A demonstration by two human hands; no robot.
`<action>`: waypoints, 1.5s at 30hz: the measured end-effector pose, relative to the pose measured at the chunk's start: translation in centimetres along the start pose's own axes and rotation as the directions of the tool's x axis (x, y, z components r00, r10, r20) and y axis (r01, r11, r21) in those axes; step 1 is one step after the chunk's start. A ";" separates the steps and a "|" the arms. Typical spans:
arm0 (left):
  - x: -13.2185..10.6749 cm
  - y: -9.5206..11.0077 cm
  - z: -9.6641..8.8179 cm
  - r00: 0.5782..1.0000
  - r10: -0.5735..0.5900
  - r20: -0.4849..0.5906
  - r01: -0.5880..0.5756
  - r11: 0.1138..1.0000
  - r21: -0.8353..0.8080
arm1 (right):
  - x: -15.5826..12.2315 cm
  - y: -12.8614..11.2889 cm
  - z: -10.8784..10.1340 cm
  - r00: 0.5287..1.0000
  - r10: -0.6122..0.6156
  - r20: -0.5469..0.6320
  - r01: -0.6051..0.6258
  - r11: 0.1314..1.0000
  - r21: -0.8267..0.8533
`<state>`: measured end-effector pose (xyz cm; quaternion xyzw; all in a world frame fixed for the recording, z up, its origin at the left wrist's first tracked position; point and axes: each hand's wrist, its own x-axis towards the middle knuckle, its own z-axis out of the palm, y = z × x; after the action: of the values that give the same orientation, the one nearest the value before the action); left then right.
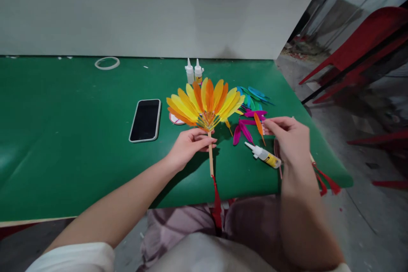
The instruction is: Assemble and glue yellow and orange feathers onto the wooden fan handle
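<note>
Lightly, the left hand (pixel 193 142) holds a feather fan (pixel 209 104) by its pale handle (pixel 211 157), above the near side of a green table (pixel 79 136). The right hand (pixel 288 134) is drawn narrow, fingertips at a small orange feather (pixel 258 124); whether they grip it or only touch it cannot be told.

Near the right hand a glue bottle (pixel 267 156) lies on its side, nozzle toward the fan. Magenta feathers (pixel 245 129) and a blue-green pile (pixel 255 97) spread beyond. The fan partly hides a round pale piece (pixel 177 118) and the bases of two upright bottles (pixel 194 72). A phone (pixel 145 120), its screen dark, lies to the left; farther off is a whitish ring (pixel 107 63).

Yellow labels show on the lying bottle and one upright one, their print too small to read.

Yellow and orange feathers fan out in a half circle over thin ribs; a red tassel (pixel 217 206) hangs from the handle's lower end.
</note>
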<state>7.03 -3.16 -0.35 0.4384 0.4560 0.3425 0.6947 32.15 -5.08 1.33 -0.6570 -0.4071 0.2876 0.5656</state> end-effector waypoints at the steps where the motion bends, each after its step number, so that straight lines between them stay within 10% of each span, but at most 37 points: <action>1: 0.0 0.0 0.0 1.000 -0.002 0.001 0.002 1.000 0.006 | 0.3 0.1 -0.5 0.998 -0.013 -0.063 0.009 0.999 -0.052; 6: 0.1 -0.2 0.1 0.997 -0.078 0.004 0.078 0.997 0.028 | 1.6 1.2 -2.7 0.998 -0.010 -0.063 -0.012 0.941 -0.337; 11: 0.2 -0.4 0.0 0.996 -0.087 -0.019 0.089 0.986 0.144 | 1.9 2.2 -2.9 0.998 0.019 0.064 0.042 0.564 -0.825; 18: 0.1 -0.6 0.2 0.994 -0.105 -0.043 0.113 0.948 0.296 | 1.4 2.1 -1.0 0.963 0.250 0.104 -0.010 0.416 -0.909; 24: 0.2 -1.3 0.0 0.995 -0.100 -0.001 0.091 0.894 0.438 | 1.4 2.9 -0.9 0.957 0.246 0.153 0.018 0.475 -0.880; 32: -0.4 -1.0 0.1 0.995 0.041 0.089 -0.096 0.600 0.794 | 0.6 1.8 -0.7 0.978 0.039 0.207 0.026 0.952 -0.305; 39: -0.4 -0.7 0.7 0.988 0.113 0.103 -0.138 0.949 0.285 | -4.8 -0.4 4.0 0.877 -0.160 0.452 0.276 0.939 -0.204; 45: -0.8 -0.7 0.5 0.943 0.332 -0.027 -0.323 0.931 0.172 | -4.5 -0.3 2.5 0.767 -0.278 0.578 0.522 0.795 -0.310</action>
<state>7.25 -4.24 -0.60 0.5546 0.4224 0.4265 0.5763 27.74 -7.72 0.74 -0.5657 -0.7296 0.2144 0.3188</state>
